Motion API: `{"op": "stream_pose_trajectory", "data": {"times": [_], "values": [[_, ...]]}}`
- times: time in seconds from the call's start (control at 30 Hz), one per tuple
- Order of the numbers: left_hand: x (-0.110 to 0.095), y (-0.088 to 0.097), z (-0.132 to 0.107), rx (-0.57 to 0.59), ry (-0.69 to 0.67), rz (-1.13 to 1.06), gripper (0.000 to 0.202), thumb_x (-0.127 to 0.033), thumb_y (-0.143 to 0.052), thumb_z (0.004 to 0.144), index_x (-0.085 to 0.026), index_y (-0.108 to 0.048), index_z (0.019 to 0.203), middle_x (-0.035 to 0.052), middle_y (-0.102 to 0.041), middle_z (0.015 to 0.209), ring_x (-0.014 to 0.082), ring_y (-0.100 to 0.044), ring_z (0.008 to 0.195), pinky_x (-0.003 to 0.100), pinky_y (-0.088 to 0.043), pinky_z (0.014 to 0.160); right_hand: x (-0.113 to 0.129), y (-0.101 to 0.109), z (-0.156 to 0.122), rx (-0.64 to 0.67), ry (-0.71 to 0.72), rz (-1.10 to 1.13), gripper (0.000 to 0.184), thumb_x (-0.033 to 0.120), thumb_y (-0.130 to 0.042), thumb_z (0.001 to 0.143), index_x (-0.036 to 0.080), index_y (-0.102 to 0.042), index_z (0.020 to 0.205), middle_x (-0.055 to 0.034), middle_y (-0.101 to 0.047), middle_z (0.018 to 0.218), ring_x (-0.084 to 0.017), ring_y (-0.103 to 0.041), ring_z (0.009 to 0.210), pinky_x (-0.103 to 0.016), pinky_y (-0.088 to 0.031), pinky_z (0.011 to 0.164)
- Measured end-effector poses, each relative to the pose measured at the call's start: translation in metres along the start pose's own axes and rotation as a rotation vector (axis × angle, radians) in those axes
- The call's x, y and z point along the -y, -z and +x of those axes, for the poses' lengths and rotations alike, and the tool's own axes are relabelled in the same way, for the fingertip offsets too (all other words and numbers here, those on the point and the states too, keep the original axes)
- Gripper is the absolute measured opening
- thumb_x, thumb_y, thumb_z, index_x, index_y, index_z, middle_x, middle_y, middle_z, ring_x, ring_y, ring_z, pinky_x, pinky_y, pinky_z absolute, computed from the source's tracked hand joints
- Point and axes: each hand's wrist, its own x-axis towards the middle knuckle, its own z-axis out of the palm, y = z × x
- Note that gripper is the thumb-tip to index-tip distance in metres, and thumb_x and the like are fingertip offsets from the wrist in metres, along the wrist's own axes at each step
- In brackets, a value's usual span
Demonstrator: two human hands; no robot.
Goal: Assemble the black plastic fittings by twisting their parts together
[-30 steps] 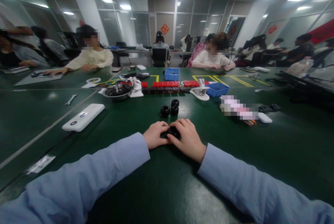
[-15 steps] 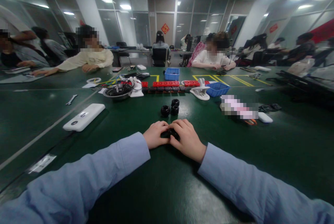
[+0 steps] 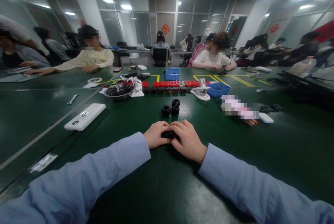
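Between my two hands is a black ring-like part (image 3: 168, 134), mostly hidden by my fingers; it resembles the small black tyres near it. My left hand (image 3: 157, 134) curls around its left side. From the right, my right hand (image 3: 188, 140) grips it, fingers over the top and thumb in front. Just beyond my fingertips are three small black tyres: one on the left (image 3: 165, 110), one on the right (image 3: 175, 109) and one behind that (image 3: 175, 102).
A white power bank (image 3: 85, 117) with a cable and a wrench (image 3: 72, 99) lie to the left. Farther back are a metal bowl (image 3: 118, 93), red and black strips (image 3: 167, 84) and blue bins (image 3: 219, 89). People sit across the green table (image 3: 167, 189).
My fingers have shifted slightly around the black part, and more of it shows between my hands. The three tyres stay where they were.
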Motion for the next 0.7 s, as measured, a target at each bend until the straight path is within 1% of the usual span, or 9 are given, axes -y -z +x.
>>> {"op": "stream_pose_trajectory", "data": {"times": [0.2, 0.33, 0.43, 0.57, 0.7], "values": [[0.0026, -0.0020, 0.0009, -0.010, -0.015, 0.001, 0.033, -0.038, -0.066, 0.074, -0.018, -0.062, 0.099, 0.0055, -0.057, 0.103, 0.0231, -0.051, 0.096, 0.039, -0.041, 0.087, -0.0004, 0.0000, 0.0001, -0.012, 0.014, 0.023, 0.030, 0.009, -0.049, 0.068, 0.016, -0.060, 0.095, -0.0039, -0.061, 0.106, -0.019, -0.044, 0.085, -0.034, -0.036, 0.079], [0.0039, -0.0026, 0.0013, -0.008, -0.014, 0.010, 0.032, -0.043, -0.066, 0.074, -0.018, -0.062, 0.094, 0.0055, -0.056, 0.102, 0.0227, -0.051, 0.095, 0.038, -0.041, 0.086, -0.0012, -0.0017, -0.0001, -0.026, 0.035, 0.028, 0.025, 0.006, -0.048, 0.066, 0.016, -0.060, 0.086, -0.0020, -0.063, 0.101, -0.017, -0.042, 0.079, -0.032, -0.033, 0.075], [0.0029, -0.0019, 0.0012, -0.008, -0.004, 0.001, 0.032, -0.046, -0.066, 0.074, -0.018, -0.062, 0.090, 0.0052, -0.056, 0.100, 0.0223, -0.051, 0.095, 0.038, -0.041, 0.086, -0.0035, -0.0037, -0.0010, -0.038, 0.043, 0.023, 0.025, 0.003, -0.047, 0.065, 0.017, -0.060, 0.081, -0.0009, -0.065, 0.096, -0.017, -0.040, 0.076, -0.031, -0.031, 0.071], [0.0010, -0.0006, 0.0009, -0.008, 0.001, -0.008, 0.034, -0.048, -0.066, 0.073, -0.018, -0.063, 0.089, 0.0052, -0.056, 0.099, 0.0224, -0.050, 0.094, 0.038, -0.041, 0.085, -0.0068, -0.0064, -0.0016, -0.075, 0.046, 0.021, 0.027, -0.001, -0.045, 0.066, 0.018, -0.061, 0.076, 0.0005, -0.067, 0.088, -0.016, -0.039, 0.074, -0.030, -0.029, 0.068], [0.0002, 0.0003, 0.0008, -0.002, 0.007, -0.015, 0.034, -0.048, -0.066, 0.073, -0.019, -0.064, 0.090, 0.0047, -0.056, 0.099, 0.0220, -0.050, 0.094, 0.037, -0.041, 0.085, -0.0076, -0.0076, -0.0015, -0.097, 0.062, 0.030, 0.026, -0.002, -0.046, 0.070, 0.018, -0.062, 0.072, 0.0000, -0.067, 0.087, -0.016, -0.039, 0.073, -0.029, -0.029, 0.067]]}}
